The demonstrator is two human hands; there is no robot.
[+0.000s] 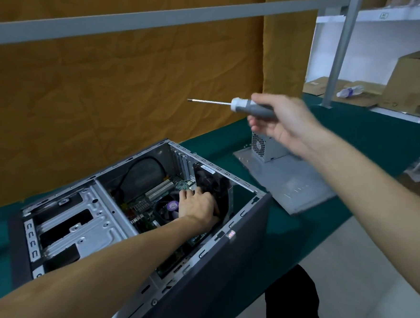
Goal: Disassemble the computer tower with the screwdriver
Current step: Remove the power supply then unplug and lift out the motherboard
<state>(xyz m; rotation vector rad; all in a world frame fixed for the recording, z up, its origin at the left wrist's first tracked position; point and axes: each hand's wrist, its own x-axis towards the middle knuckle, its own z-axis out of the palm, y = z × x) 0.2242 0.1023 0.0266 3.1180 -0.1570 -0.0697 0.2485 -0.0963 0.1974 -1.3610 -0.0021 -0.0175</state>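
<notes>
Your left hand [197, 205] grips the black fan [211, 181] inside the open computer tower [138, 213], while your right hand [282, 121] holds the screwdriver [240, 105] aloft.

No text is showing legibly: the labels on the fan [211, 181], the cooler's purple sticker [173, 206] and the tower's [211, 270] red sticker [231, 234] are appearing blurred.

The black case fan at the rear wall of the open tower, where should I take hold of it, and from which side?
Probably by the black case fan's square frame, coming from above through the open side of the grey computer tower. It stands upright against the rear wall, so only its top edge and inner face are reachable. The left hand already rests there.
</notes>
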